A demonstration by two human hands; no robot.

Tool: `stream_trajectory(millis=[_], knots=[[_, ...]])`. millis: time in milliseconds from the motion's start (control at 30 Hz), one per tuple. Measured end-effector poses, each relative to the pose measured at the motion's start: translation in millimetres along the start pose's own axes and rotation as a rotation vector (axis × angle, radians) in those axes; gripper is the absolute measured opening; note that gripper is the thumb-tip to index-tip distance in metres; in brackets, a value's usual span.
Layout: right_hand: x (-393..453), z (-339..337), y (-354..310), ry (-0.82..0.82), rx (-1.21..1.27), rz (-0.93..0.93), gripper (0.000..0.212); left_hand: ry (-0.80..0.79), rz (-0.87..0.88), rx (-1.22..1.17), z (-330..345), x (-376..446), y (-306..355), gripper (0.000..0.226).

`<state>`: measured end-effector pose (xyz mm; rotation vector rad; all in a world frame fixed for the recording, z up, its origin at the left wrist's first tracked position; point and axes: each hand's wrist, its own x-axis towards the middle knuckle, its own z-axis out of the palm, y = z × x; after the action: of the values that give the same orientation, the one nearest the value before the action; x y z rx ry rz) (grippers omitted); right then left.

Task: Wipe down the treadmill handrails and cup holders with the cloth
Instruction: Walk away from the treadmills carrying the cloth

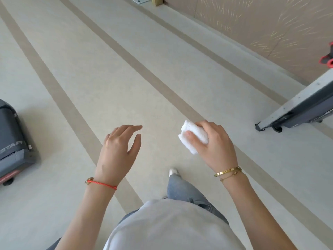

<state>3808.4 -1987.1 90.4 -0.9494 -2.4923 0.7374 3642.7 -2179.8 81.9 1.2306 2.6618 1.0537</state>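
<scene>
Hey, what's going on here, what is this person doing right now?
A person is walking across a pale floor with tan stripes, carrying a folded white cloth gripped in the right hand. The left hand is empty, fingers loosely spread. Dark grey gym machines sit at the left edge and the right edge. The cloth touches neither of them, so no wiping is happening at this moment.
</scene>
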Motion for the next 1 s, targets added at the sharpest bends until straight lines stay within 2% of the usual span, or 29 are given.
stream_trajectory(millis=[300, 567, 1000], knots=[[210.1, 64.9, 5.5, -0.068, 0.015, -0.059, 0.030, 0.025, -0.081, 0.023, 29.9, 183.8, -63.4, 0.023], [427.4, 109.6, -20.8, -0.117, 0.028, -0.178, 0.024, 0.117, -0.191, 0.062, 22.9, 367.7, -115.1, 0.023], [693.5, 220.4, -63.1, -0.196, 0.030, -0.228, 0.030, 0.140, -0.281, 0.071, 31.1, 606.8, -239.7, 0.023]])
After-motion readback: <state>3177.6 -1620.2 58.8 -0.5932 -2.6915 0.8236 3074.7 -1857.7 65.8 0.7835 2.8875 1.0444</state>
